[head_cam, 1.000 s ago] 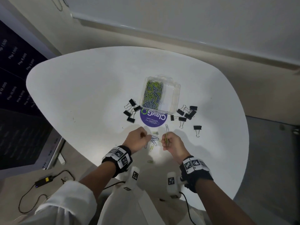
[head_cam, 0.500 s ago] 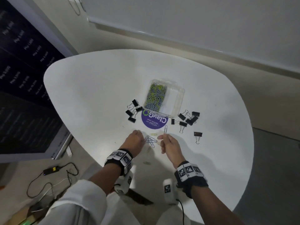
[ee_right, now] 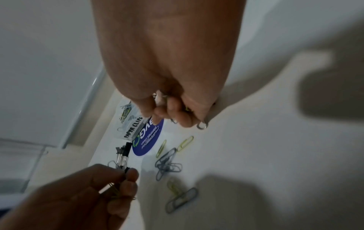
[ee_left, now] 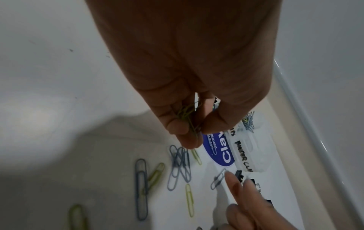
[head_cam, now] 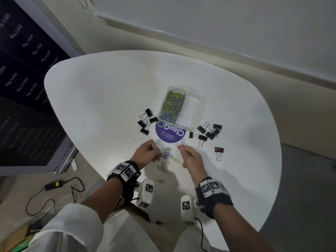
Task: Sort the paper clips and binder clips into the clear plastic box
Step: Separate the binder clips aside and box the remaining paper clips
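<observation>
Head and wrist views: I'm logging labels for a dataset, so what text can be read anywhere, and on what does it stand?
"PAPER CLIPS": handwritten on the clear plastic box, paper-clip side.
"ClayGo": purple round sticker on the table, upside down in the head view.
Small line beneath it: too small to read surely.
"Php" and numbers: dark board at left, too blurred to read.
Wrist-band squares: coded patterns, no words.

I saw a white rounded table [head_cam: 112,99] carrying a clear plastic box [head_cam: 199,113] that partly covered a round purple sticker [head_cam: 168,136]. Black binder clips [head_cam: 146,122] lay left and right of the box, and loose paper clips [head_cam: 167,155] nearer me.
</observation>
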Motion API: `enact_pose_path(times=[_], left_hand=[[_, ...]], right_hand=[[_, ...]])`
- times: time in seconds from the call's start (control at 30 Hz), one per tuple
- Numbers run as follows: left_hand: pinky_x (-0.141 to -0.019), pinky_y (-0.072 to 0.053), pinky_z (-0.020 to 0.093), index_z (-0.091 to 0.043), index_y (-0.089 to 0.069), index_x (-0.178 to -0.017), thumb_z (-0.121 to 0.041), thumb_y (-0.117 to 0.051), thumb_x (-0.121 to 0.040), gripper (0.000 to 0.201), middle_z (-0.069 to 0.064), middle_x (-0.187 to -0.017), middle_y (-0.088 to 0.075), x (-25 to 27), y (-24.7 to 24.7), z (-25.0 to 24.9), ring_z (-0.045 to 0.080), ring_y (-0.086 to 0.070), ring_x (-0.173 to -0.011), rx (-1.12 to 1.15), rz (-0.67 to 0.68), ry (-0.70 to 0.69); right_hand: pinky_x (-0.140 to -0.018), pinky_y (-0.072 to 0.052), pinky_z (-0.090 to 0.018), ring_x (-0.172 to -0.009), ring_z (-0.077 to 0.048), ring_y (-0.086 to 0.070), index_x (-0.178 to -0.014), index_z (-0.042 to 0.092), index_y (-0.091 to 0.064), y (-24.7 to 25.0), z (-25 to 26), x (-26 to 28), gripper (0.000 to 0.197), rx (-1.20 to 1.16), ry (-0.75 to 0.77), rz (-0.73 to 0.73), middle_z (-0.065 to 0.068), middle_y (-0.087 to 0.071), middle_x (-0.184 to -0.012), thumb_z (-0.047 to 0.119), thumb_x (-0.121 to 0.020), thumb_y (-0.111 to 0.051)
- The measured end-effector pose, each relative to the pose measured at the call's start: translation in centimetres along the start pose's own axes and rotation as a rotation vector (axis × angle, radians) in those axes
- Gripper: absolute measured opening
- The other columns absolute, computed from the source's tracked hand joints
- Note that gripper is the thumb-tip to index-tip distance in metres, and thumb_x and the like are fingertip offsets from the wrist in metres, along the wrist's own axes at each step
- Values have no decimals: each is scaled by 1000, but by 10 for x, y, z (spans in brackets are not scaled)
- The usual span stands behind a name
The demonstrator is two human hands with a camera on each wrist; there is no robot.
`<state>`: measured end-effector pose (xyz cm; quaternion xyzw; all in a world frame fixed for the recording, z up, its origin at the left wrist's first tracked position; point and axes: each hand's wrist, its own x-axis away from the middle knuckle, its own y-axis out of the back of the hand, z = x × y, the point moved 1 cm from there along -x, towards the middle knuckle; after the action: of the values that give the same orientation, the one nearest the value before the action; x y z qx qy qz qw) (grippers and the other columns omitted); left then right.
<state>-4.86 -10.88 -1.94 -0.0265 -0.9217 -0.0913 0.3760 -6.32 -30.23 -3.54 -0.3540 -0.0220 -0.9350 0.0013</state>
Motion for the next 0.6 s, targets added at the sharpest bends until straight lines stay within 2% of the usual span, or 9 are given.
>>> enact_pose_path(times=[0.07, 0.1, 0.17, 0.23, 0.3, 0.37, 0.43, 0.5, 0.6], left_hand=[[-51, -41, 26, -11, -46, -71, -3, -65, -74, 21, 17, -68, -62, 0, 3, 1, 22, -59, -57, -12, 19, -8], [-51, -40, 27, -13, -45, -69, -5, -63, -73, 20, 16, -68, -63, 0, 5, 1, 22, -58, -56, -24, 30, -17], [-52, -39, 27, -16, -44, -67, -4, -60, -75, 22, 13, -67, -63, 0, 7, 2, 21, -56, -56, -53, 60, -29], [-52, -39, 26, -15, -45, -71, -1, -58, -77, 21, 11, -65, -62, 0, 9, 2, 21, -53, -56, -53, 68, -42], [-51, -39, 25, -13, -46, -79, 3, -56, -79, 19, 10, -64, -61, 0, 11, 4, 21, -51, -55, -30, 80, -38], [-50, -39, 24, -13, -52, -92, 5, -54, -80, 22, 9, -65, -60, 0, 12, 6, 21, -50, -55, -10, 116, -33], [-52, -40, 22, -18, -61, -103, -2, -54, -76, 32, 6, -67, -60, -1, 13, 7, 19, -52, -56, -4, 132, -17], [-49, -37, 23, -15, -68, -92, -11, -52, -63, 33, 6, -65, -59, -4, 11, 4, 19, -50, -54, 25, 120, 18], [-46, -29, 22, -7, -58, -70, -12, -46, -52, 22, 13, -63, -48, -5, 8, 0, 20, -40, -50, 118, 126, 84]], right_hand=[[-70, -43, -9, -75, -4, -58, -104, 23, -69, 1, 1, -1, 19, 201, 72, -87, 9, -64, -82, 35, -90, -69], [-67, -41, -3, -71, 0, -56, -105, 21, -68, 0, 2, -2, 21, 263, 109, -136, 10, -60, -77, 33, -87, -73], [-62, -40, 0, -63, 2, -51, -108, 16, -67, -3, 5, -3, 26, 323, 167, -220, 9, -51, -72, 26, -86, -75], [-61, -39, 0, -63, 3, -50, -115, 13, -64, -9, 10, -6, 31, 394, 203, -258, 5, -53, -84, 21, -87, -74], [-65, -38, -3, -76, -4, -54, -119, 10, -62, -13, 12, -11, 34, 475, 216, -277, -2, -56, -99, 20, -88, -73], [-74, -38, -12, -89, -13, -56, -114, 9, -64, -17, 12, -13, 28, 538, 233, -305, -6, -60, -107, 18, -89, -71], [-78, -36, -14, -91, -14, -56, -102, 7, -66, -23, 11, -13, 15, 591, 242, -313, -6, -60, -106, 15, -90, -69], [-76, -31, -10, -86, -11, -51, -96, 7, -66, -25, 11, -14, 7, 647, 233, -298, -6, -56, -106, 13, -93, -64], [-71, -27, -8, -83, -13, -48, -90, 5, -62, -27, 11, -16, 4, 681, 248, -241, -7, -56, -100, 8, -92, -61]])
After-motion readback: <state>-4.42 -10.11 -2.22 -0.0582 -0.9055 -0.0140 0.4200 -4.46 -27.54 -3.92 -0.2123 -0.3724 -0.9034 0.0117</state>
